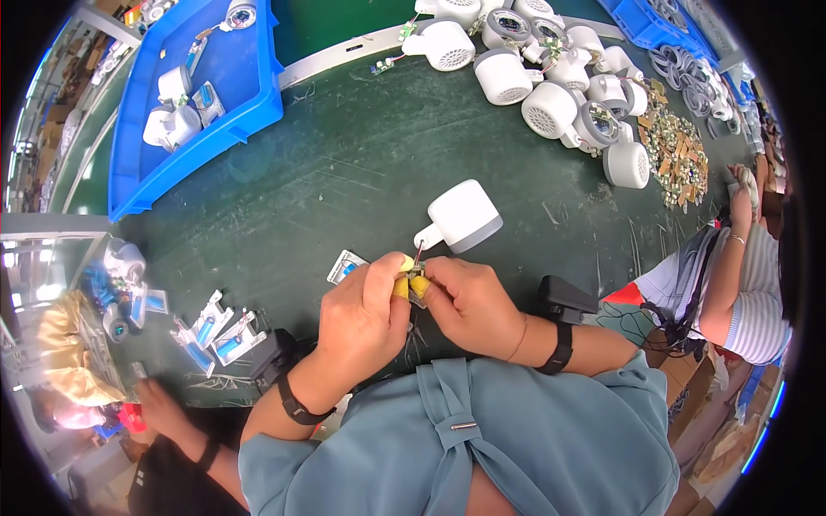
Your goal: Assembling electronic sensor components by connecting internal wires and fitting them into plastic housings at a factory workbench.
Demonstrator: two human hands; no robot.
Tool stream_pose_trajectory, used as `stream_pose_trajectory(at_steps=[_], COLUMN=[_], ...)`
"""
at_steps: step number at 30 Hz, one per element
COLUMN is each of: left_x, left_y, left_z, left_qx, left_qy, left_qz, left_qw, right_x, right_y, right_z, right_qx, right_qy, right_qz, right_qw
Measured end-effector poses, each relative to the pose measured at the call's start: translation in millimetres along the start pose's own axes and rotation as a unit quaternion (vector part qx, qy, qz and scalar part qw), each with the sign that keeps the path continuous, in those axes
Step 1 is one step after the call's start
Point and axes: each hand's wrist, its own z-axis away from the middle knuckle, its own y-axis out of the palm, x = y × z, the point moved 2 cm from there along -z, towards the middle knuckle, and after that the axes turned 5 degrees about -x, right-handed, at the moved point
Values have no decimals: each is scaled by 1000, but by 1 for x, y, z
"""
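Observation:
My left hand (361, 301) and my right hand (469, 301) meet over the middle of the green table, with yellow covers on some fingertips. Both are closed in a pinch on one small wired part (416, 269), mostly hidden by my fingers; its exact kind cannot be made out. Thin reddish wires (419, 255) run from it into the short handle end of a white fan-like housing (463, 215) with a grey edge, which lies just beyond my hands. Next to my left hand lies a white plastic piece with a blue cylindrical cell (348, 267).
Several white housings (551, 110) crowd the far right, beside a pile of small circuit boards (675, 150). A blue tray (258, 112) with a few units stands far left. White pieces with blue cells (219, 331) lie near left. Other people's arms (723, 275) show at both sides.

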Motion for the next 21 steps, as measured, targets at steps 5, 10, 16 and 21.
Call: stream_pose_trajectory(at_steps=[5, 10, 16, 21], left_x=[-5, -5, -7, -8], left_y=[3, 4, 7, 7], left_z=[0, 0, -1, 2], left_qx=[-17, -17, -33, -23], left_qy=[-3, 19, 13, -27], left_qz=[27, 10, -1, 29], left_qw=[1000, 1000, 999, 999], right_x=[-1, 0, -4, -2], right_y=[7, 13, 18, 19], right_z=[2, 1, 2, 1], right_qx=[-43, -55, -56, -58], right_qy=[-33, -56, -46, -55], right_qz=[37, 54, 72, 74], right_qw=[998, 995, 995, 994])
